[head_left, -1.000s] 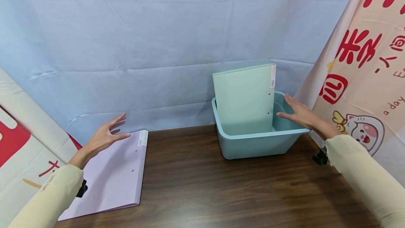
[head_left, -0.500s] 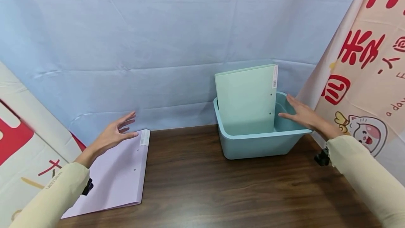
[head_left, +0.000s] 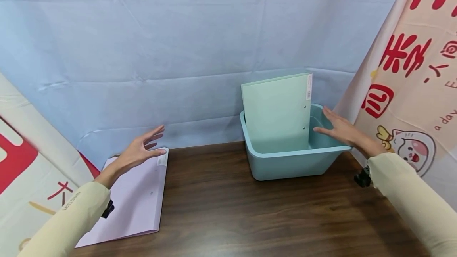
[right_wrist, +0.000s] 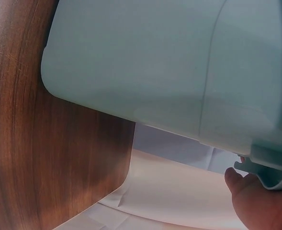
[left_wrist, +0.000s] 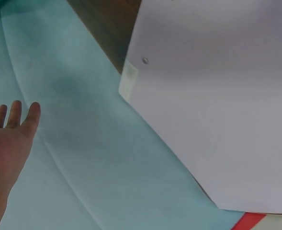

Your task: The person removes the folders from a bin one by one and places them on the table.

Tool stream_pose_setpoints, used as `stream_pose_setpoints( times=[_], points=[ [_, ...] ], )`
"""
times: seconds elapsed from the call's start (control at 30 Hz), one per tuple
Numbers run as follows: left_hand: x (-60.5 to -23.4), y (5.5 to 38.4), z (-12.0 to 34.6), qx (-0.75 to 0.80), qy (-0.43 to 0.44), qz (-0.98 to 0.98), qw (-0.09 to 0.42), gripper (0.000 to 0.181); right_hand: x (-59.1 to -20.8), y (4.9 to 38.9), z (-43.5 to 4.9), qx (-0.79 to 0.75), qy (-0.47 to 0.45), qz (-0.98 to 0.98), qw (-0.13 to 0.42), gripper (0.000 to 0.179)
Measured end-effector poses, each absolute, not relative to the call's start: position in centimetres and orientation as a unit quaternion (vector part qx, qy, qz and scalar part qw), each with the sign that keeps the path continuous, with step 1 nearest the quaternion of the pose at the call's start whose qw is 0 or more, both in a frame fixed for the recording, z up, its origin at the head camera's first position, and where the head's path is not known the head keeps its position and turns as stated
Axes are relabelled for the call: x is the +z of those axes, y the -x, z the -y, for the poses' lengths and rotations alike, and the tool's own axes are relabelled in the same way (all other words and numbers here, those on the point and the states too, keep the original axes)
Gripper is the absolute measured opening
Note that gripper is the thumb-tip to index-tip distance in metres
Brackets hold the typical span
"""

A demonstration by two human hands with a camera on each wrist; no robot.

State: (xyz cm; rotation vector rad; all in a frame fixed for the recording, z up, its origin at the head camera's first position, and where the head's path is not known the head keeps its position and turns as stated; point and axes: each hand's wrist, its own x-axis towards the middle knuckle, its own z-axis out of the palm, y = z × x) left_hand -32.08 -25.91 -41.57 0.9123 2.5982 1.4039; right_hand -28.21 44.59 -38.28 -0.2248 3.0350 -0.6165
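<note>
A lilac file folder point(head_left: 132, 197) lies flat on the left of the table, with a white label near its far corner. My left hand point(head_left: 137, 152) hovers over the folder's far end, its fingers stretched and spread, holding nothing. The left wrist view shows that hand point(left_wrist: 11, 143) apart from the folder point(left_wrist: 208, 100). At the right stands a blue-green plastic bin point(head_left: 292, 165). A mint-green file folder point(head_left: 276, 110) leans upright inside it. My right hand point(head_left: 340, 130) lies at the bin's right rim with extended fingers reaching over it; the right wrist view has the palm point(right_wrist: 265, 206) right against the rim.
The table point(head_left: 221, 205) is dark wood and its surface runs between the lilac folder and the bin. A pale blue cloth point(head_left: 178, 50) hangs behind. Printed cloths hang at the left point(head_left: 39, 169) and right point(head_left: 410, 82) sides.
My left hand has moved to the right over the lilac folder, toward its labelled edge. The right hand, the bin and both folders stay in place.
</note>
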Motion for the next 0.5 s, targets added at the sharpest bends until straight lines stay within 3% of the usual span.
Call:
stream_pose_setpoints(
  times=[0.5],
  points=[
    [-40.9,31.7,22.9,0.476,-0.344,-0.809,0.034,0.087,-38.3,28.3,-44.6,-0.2,0.072,-0.977,0.013,0.108]
  ],
)
